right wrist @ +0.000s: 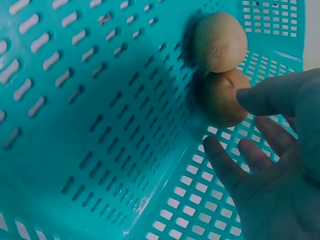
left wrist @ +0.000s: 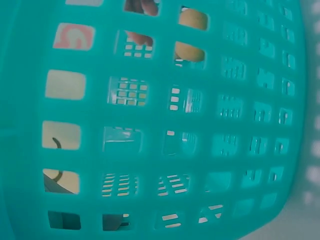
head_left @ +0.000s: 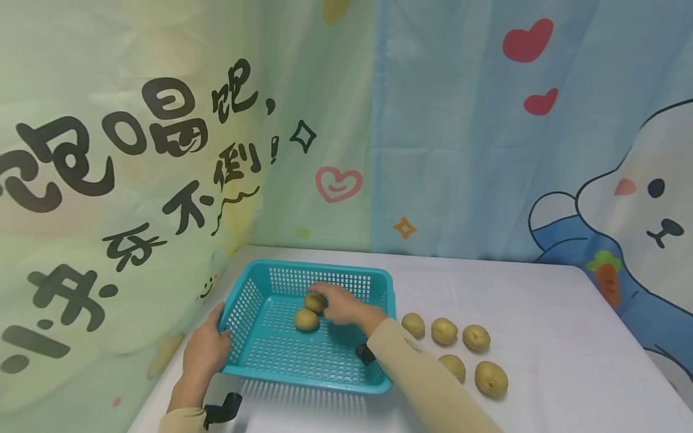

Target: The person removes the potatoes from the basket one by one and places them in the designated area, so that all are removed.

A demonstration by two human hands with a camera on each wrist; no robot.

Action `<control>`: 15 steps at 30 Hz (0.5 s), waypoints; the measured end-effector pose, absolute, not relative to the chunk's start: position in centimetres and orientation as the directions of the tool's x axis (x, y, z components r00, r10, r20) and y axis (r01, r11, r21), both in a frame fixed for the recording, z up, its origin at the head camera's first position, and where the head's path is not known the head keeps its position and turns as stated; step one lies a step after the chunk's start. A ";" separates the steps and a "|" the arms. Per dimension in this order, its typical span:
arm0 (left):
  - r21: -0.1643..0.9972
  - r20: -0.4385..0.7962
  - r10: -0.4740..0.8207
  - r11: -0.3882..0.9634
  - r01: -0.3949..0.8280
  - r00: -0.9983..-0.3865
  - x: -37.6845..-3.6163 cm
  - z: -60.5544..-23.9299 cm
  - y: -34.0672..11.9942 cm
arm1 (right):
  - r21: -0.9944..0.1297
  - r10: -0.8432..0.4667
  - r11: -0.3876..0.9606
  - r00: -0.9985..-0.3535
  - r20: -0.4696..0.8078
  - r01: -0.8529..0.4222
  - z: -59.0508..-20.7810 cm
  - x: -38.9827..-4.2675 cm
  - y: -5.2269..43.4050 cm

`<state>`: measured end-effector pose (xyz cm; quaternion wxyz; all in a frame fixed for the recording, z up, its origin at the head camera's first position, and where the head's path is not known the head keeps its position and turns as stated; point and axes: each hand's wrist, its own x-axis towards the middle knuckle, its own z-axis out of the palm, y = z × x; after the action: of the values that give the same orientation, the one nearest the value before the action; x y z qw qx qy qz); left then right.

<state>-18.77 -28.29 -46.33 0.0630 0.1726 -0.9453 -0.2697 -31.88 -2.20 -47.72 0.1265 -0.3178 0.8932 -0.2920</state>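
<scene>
A turquoise plastic basket (head_left: 303,382) with perforated walls stands on the table. My left hand (head_left: 207,349) holds its left rim; in the left wrist view the perforated basket wall (left wrist: 162,112) fills most of the picture, and that hand is out of sight. Inside the basket two potatoes lie touching: a nearer potato (head_left: 306,320) and a farther potato (head_left: 314,303). Over the farther one reaches my right hand (head_left: 341,305). In the right wrist view its thumb overlaps the edge of that potato (right wrist: 224,100), while the other fingers are spread apart from it.
Several loose potatoes (head_left: 476,338) lie on the white table (head_left: 563,337) right of the basket, beside my right forearm. A printed curtain (head_left: 449,132) hangs behind the table, and another printed sheet (head_left: 108,240) runs along the left side.
</scene>
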 end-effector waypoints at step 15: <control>0.519 0.049 -0.350 0.809 -0.276 -0.935 -18.9 -46.7 -28.4 | -0.564 -0.651 0.664 -0.750 -0.114 -0.491 -48.5 -32.6 -2.2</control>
<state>-18.88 -28.40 -46.70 0.0711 0.1650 -0.9485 -0.2610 -32.58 -2.25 -48.47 0.1550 -0.3177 0.8989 -0.2588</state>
